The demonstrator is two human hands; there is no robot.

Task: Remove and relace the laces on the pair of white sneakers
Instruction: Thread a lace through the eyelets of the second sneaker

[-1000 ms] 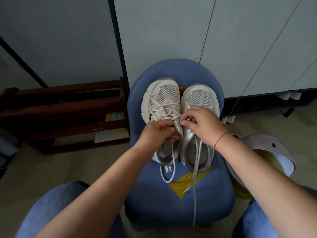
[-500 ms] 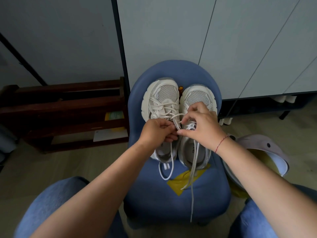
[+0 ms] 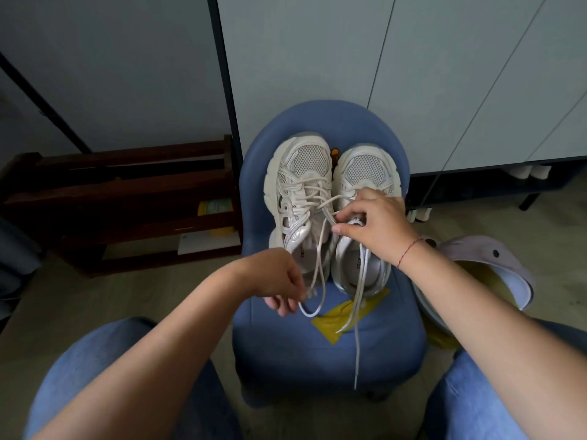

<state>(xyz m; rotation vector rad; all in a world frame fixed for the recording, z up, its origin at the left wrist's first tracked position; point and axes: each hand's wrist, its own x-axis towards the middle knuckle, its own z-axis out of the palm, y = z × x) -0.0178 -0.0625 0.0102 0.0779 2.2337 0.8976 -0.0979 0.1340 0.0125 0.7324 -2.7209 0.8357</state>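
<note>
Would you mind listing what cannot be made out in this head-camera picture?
- Right sneaker: middle eyelets, hidden under the right hand.
- Left hand: its grip on the lace, hidden by curled fingers.
- Insole print: too small to read.
- Grey hat: partly behind the right forearm.

Dim indoor light, soft shadows, wide-angle bending at edges, mostly sharp

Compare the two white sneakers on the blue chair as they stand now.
The left sneaker has lace crossed through its front eyelets; on the right sneaker no crossings show, and its laces trail down the blue chair. The left sneaker's lace runs to the left hand; the right hand covers the right sneaker's tongue. Both point away, side by side.
</note>
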